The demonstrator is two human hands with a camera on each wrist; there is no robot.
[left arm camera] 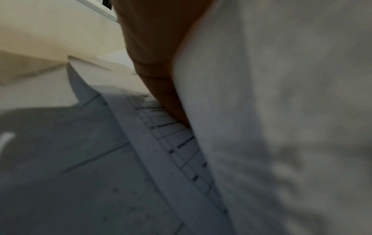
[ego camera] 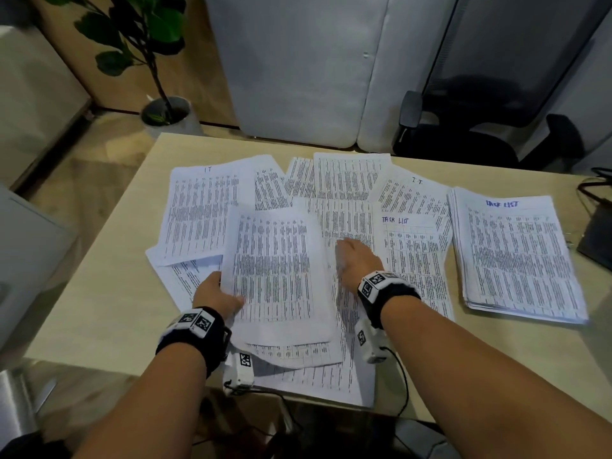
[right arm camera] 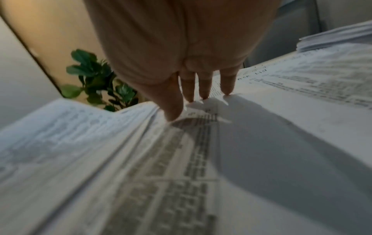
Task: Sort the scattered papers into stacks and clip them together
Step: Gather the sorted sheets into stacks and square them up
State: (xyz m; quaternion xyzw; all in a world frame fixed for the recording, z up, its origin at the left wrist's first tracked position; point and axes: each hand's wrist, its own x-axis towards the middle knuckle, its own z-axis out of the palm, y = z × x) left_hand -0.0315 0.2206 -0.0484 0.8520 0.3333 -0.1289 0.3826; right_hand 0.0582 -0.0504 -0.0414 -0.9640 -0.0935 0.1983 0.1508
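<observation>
On the worktop (ego camera: 109, 293) one squared "Task List" stack (ego camera: 516, 256) lies at right, unclipped; printed sheets (ego camera: 344, 180) remain scattered; left hand (ego camera: 217, 298) grips a small bundle (ego camera: 278, 273); right hand (ego camera: 356, 258) presses straight fingers (right arm camera: 203, 87) on loose pages.

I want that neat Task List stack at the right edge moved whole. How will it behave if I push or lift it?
The Task List stack looks many sheets thick, so probably heavy. Its edges are slightly fanned, so a push would likely shear the top sheets. Lifted one-handed, it would probably sag.
</observation>
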